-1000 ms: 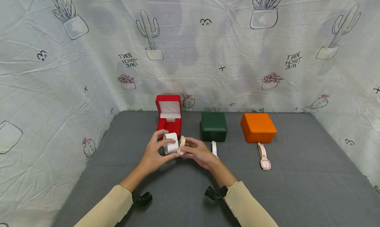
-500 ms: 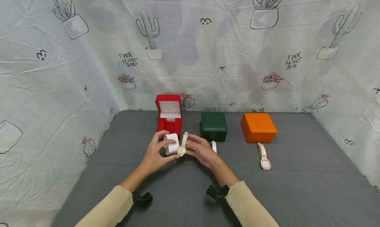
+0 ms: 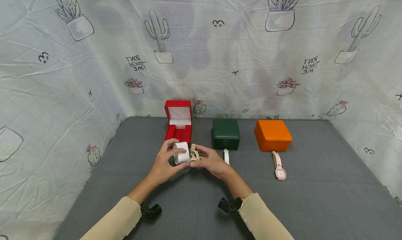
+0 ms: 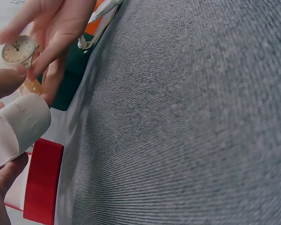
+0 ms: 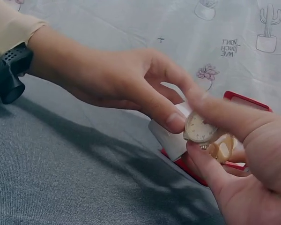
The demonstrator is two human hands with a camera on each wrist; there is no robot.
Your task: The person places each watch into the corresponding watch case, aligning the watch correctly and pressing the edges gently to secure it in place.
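Cream watch (image 4: pixel 18 50) is up in the air betw. both hands, dial facing the person, strap bent; can't tell if buckled. R hand (image 3: pixel 213 163) pinches it by the case, thumb + fingers; L hand (image 3: pixel 164 163) has its fingers curled round the white cushion (image 4: pixel 30 115), thumb tip at the watch's edge. Watch is beside the cushion, not round it.

Just behind: red box (image 3: pixel 181 133), lid up, no cushion seated in it. To its R, green box (image 3: pixel 226 133) and orange box (image 3: pixel 273 135), both w/ lids down. White strap (image 3: pixel 226 156) lies in front of green, partly hidden by R hand; pink watch (image 3: pixel 278 166) in front of orange, flat on the grey counter (image 3: pixel 194 205).

Progress (judgmt): looks early. Done: one box open, cushion out, watch in hand. Left, prob.: watch + cushion not together, neither in a box; other 2 sets apparently untouched.
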